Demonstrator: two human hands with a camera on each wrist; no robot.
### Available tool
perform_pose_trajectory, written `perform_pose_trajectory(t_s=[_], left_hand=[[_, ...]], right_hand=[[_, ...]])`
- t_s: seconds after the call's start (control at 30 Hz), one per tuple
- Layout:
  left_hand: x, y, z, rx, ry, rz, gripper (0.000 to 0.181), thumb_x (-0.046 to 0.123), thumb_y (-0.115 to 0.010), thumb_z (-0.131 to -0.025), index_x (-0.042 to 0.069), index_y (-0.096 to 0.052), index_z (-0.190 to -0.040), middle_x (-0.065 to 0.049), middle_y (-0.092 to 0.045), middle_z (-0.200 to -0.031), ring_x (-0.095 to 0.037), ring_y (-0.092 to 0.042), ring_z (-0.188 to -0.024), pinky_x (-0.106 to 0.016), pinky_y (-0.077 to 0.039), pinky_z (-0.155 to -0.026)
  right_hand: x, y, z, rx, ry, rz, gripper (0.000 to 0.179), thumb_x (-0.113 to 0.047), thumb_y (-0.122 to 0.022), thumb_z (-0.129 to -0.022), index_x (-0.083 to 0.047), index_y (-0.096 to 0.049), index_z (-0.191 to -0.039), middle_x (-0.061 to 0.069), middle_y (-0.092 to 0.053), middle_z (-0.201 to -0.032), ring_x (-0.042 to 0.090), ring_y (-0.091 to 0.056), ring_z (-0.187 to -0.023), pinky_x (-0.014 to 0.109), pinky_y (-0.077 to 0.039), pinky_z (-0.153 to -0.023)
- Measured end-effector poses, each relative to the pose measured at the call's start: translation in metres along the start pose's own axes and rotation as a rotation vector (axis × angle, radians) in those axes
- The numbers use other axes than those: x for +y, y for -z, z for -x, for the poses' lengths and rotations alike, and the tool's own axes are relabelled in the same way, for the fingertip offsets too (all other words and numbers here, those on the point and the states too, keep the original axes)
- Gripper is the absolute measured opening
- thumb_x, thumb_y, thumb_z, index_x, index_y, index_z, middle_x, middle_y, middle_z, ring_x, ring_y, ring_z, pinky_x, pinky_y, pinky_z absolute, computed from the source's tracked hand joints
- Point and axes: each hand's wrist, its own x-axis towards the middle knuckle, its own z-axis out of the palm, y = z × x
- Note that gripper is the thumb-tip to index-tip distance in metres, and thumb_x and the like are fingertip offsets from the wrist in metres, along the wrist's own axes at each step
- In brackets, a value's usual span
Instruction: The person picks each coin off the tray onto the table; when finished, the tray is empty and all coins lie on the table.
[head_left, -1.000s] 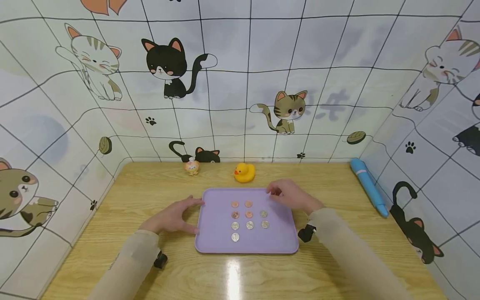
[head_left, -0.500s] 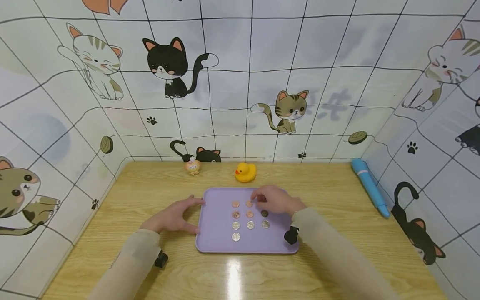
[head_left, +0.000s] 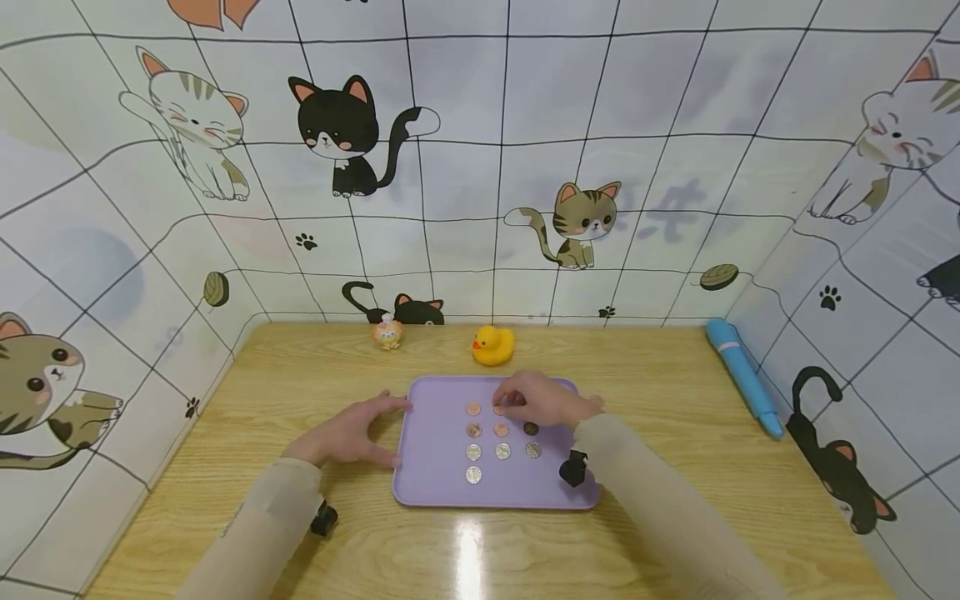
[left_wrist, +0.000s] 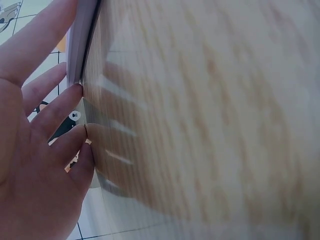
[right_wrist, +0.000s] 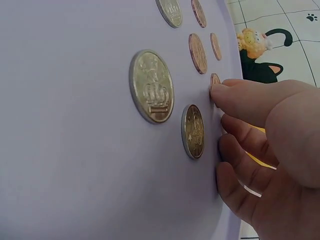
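A purple tray [head_left: 420, 487] lies on the wooden table, bearing several copper and silver coins in rows. My left hand [head_left: 347, 432] rests at its left edge, thumb and fingers spread, fingertips touching the rim; the left wrist view shows the left hand [left_wrist: 45, 125] beside the tray edge. Over the tray's upper right, my right hand [head_left: 542, 400] pinches a copper coin [right_wrist: 215, 82] at the right end of the top row; the index fingertip is hidden behind the thumb. Nearest to that hand are a silver coin [right_wrist: 193, 131] and a larger silver coin [right_wrist: 152, 86].
Behind the tray stand a yellow rubber duck [head_left: 493, 345] and a small orange figurine [head_left: 387, 332]. A blue pen-shaped object [head_left: 744, 377] lies by the right wall. Cat-printed walls [head_left: 465, 192] enclose the table at the back and sides.
My right hand has moved left from the tray's upper right edge to the copper coin in the top row. My left hand has stayed at the rim.
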Motion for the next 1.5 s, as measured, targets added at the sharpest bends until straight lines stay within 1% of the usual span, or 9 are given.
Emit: perform_pose_trajectory(t_s=[0.13,0.43,0.7,0.9,1.0,1.17,1.33,1.43,1.5], left_hand=[[0.0011,0.0006,-0.0004,0.001,-0.002,-0.001,0.094,0.042,-0.096,-0.075,0.021,-0.051,-0.155,-0.020,-0.027,-0.171,-0.046,-0.010,-0.160,-0.070,-0.012,-0.126],[0.0025,0.0009,0.0008,-0.002,0.000,0.008,0.094,0.041,-0.096,-0.076,0.020,-0.051,-0.155,-0.021,-0.026,-0.171,-0.046,-0.010,-0.160,-0.070,-0.012,-0.126],[0.0044,0.0010,0.0021,-0.003,0.009,0.013,0.093,0.039,-0.095,-0.076,0.020,-0.050,-0.155,-0.022,-0.023,-0.172,-0.047,-0.010,-0.160,-0.070,-0.012,-0.125],[0.0057,0.0003,0.0025,0.001,0.009,0.013,0.092,0.038,-0.095,-0.076,0.019,-0.051,-0.155,-0.022,-0.024,-0.172,-0.047,-0.011,-0.160,-0.071,-0.012,-0.125],[0.0048,0.0001,0.0022,0.001,0.009,0.008,0.093,0.039,-0.095,-0.076,0.020,-0.051,-0.155,-0.022,-0.024,-0.172,-0.047,-0.011,-0.160,-0.071,-0.012,-0.125],[0.0015,-0.0004,0.0013,0.004,0.011,0.002,0.093,0.040,-0.095,-0.076,0.022,-0.051,-0.155,-0.021,-0.025,-0.172,-0.047,-0.011,-0.160,-0.070,-0.012,-0.125],[0.0017,-0.0005,0.0015,0.008,0.011,0.009,0.092,0.039,-0.095,-0.076,0.021,-0.051,-0.155,-0.021,-0.026,-0.172,-0.047,-0.011,-0.160,-0.070,-0.012,-0.125],[0.0025,-0.0004,0.0018,0.008,0.010,0.008,0.092,0.039,-0.095,-0.077,0.021,-0.051,-0.155,-0.021,-0.025,-0.172,-0.047,-0.011,-0.160,-0.071,-0.011,-0.125],[0.0030,-0.0005,0.0019,0.008,0.011,0.004,0.092,0.039,-0.095,-0.077,0.022,-0.051,-0.155,-0.021,-0.025,-0.172,-0.047,-0.011,-0.160,-0.071,-0.012,-0.125]], right_hand=[[-0.0014,0.0008,-0.0008,-0.014,-0.015,0.000,0.015,-0.017,-0.074,-0.100,-0.016,-0.078,-0.114,-0.007,-0.070,-0.098,0.012,-0.060,-0.087,0.030,-0.054,-0.082],[-0.0032,0.0009,-0.0019,-0.035,-0.018,-0.011,0.014,-0.014,-0.074,-0.100,-0.016,-0.078,-0.113,-0.008,-0.069,-0.097,0.011,-0.059,-0.086,0.029,-0.054,-0.082],[-0.0009,-0.0008,-0.0041,-0.051,-0.026,0.023,0.009,-0.017,-0.073,-0.100,-0.019,-0.074,-0.109,-0.008,-0.066,-0.095,0.011,-0.057,-0.084,0.029,-0.052,-0.080],[-0.0022,0.0011,-0.0038,-0.070,-0.026,0.038,0.006,-0.013,-0.072,-0.100,-0.017,-0.071,-0.105,-0.007,-0.063,-0.092,0.013,-0.055,-0.083,0.030,-0.050,-0.079],[-0.0031,0.0011,-0.0041,-0.075,-0.047,0.029,0.005,-0.014,-0.072,-0.100,-0.017,-0.069,-0.103,-0.007,-0.062,-0.091,0.013,-0.055,-0.082,0.030,-0.049,-0.078],[-0.0037,0.0000,-0.0036,-0.057,-0.070,-0.005,0.007,-0.013,-0.074,-0.099,-0.017,-0.068,-0.097,-0.008,-0.062,-0.088,0.013,-0.057,-0.082,0.029,-0.050,-0.076],[-0.0024,-0.0012,-0.0013,-0.024,-0.048,-0.030,0.010,-0.009,-0.075,-0.097,-0.015,-0.067,-0.096,-0.007,-0.064,-0.085,0.013,-0.058,-0.080,0.028,-0.051,-0.074],[-0.0006,-0.0012,0.0012,-0.013,-0.047,-0.047,0.010,-0.010,-0.074,-0.098,-0.016,-0.067,-0.097,-0.008,-0.065,-0.084,0.011,-0.058,-0.080,0.026,-0.051,-0.074],[-0.0003,0.0000,0.0034,-0.004,-0.050,-0.078,0.009,-0.010,-0.074,-0.098,-0.015,-0.067,-0.097,-0.007,-0.065,-0.084,0.012,-0.058,-0.079,0.027,-0.051,-0.074]])
